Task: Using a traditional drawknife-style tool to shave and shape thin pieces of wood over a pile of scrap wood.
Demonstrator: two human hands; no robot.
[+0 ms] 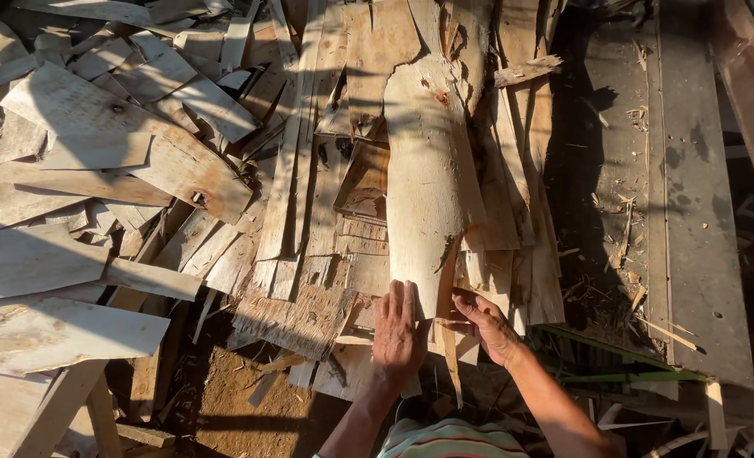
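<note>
The work surface is lying outdoors in strong, low sunlight: a loose heap of thin veneer offcuts [139, 127] is covering rough planks, and bare brown earth [250, 407] is showing below and to the left of the hands. Both hands are meeting at the near end of 1 long, pale, curved veneer sheet [428, 170], which is running straight away from them over the heap. The left hand [396, 331] is lying flat, fingers spread and fully open, palm pressing on the sheet's near edge without closing around it. The right hand [487, 326] is pinching a narrow split strip [446, 280] at the sheet's near right corner, thumb and fingers closed on it. Just right of the grip, dark weathered boards [691, 212] are lying in shadow, and a green rod [623, 360] is crossing under them. Left of the grip, a frayed, rough-edged piece [296, 318] and overlapping sheets are crowding the sheet's side. A pale wooden frame leg [63, 399] is standing far left of the hands.
</note>
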